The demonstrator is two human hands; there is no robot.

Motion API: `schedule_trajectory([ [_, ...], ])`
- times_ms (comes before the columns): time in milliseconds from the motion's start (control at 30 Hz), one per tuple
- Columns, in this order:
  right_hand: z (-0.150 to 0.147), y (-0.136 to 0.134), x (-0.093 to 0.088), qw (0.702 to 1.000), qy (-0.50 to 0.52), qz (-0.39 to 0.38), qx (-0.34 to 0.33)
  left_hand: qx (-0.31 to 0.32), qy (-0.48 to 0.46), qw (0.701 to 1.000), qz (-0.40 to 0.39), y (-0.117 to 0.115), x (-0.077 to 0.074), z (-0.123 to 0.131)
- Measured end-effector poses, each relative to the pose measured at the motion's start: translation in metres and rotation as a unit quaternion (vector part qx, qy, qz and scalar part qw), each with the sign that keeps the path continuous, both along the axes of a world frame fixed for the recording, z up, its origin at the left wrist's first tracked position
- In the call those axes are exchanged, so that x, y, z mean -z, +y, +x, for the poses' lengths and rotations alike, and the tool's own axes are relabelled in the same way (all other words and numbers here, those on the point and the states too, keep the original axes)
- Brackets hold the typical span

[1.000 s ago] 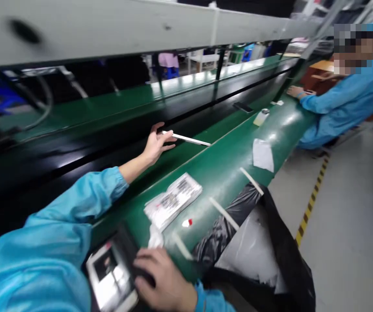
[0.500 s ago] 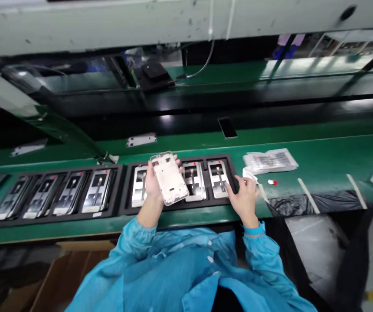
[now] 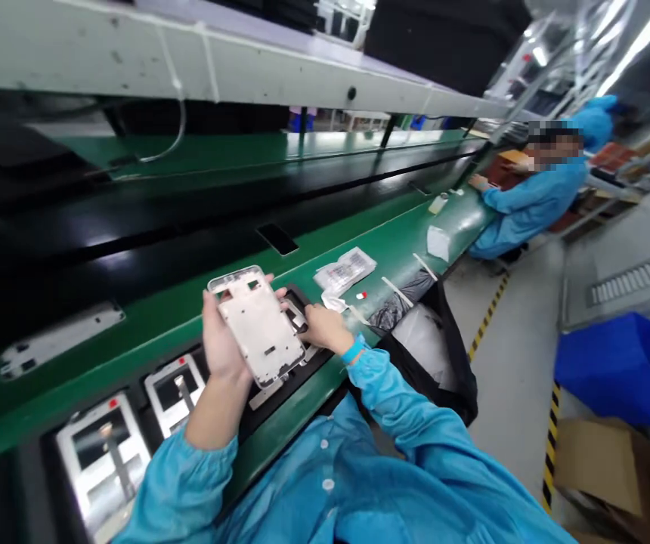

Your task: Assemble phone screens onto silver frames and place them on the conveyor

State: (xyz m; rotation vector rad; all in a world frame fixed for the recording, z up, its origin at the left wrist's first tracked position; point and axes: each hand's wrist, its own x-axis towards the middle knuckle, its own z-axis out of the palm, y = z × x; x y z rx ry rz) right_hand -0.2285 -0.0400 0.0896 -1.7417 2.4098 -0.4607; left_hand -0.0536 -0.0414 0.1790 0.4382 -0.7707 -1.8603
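Note:
My left hand [image 3: 220, 347] is wrapped round a white phone frame [image 3: 262, 325], holding it tilted above the bench with its flat inner side facing me. My right hand [image 3: 326, 328] is down at the right end of a black foam tray [image 3: 301, 372], its fingers curled beside a silver phone part. What its fingertips grip, if anything, is hidden. Further left, more silver phone assemblies [image 3: 110, 461] with red marks and flex strips sit in tray slots.
A dark phone screen [image 3: 278, 239] and a pale frame [image 3: 64, 340] lie along the far strip. Clear plastic packs [image 3: 346, 272] and a small red-and-white piece [image 3: 361, 295] rest right of the tray. A co-worker in blue [image 3: 546, 189] sits further along the bench.
The view has swung to the right, bringing the co-worker and aisle into sight. My left hand keeps the phone frame. My right hand's fingers have gone from spread to curled at the tray.

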Motion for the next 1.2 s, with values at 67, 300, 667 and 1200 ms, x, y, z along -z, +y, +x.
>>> schedule_trajectory([
  [67, -0.014, 0.000, 0.005, 0.996, -0.070, -0.043, -0.021, -0.012, 0.001, 1.000, -0.018, 0.001, -0.002, 0.002],
  [300, -0.025, 0.030, -0.001, 0.881, -0.344, -0.296, -0.134, 0.035, -0.083, 0.995, 0.029, 0.027, -0.015, 0.000],
  [667, 0.018, 0.086, -0.011, 0.746, -0.300, -0.571, -0.170, 0.092, -0.154, 0.865, -0.468, 0.022, 0.063, 0.000],
  [1200, 0.027, 0.081, -0.040, 0.611, -0.462, -0.634, -0.109, -0.045, -0.275, 0.560, -0.780, 0.016, 0.069, -0.009],
])
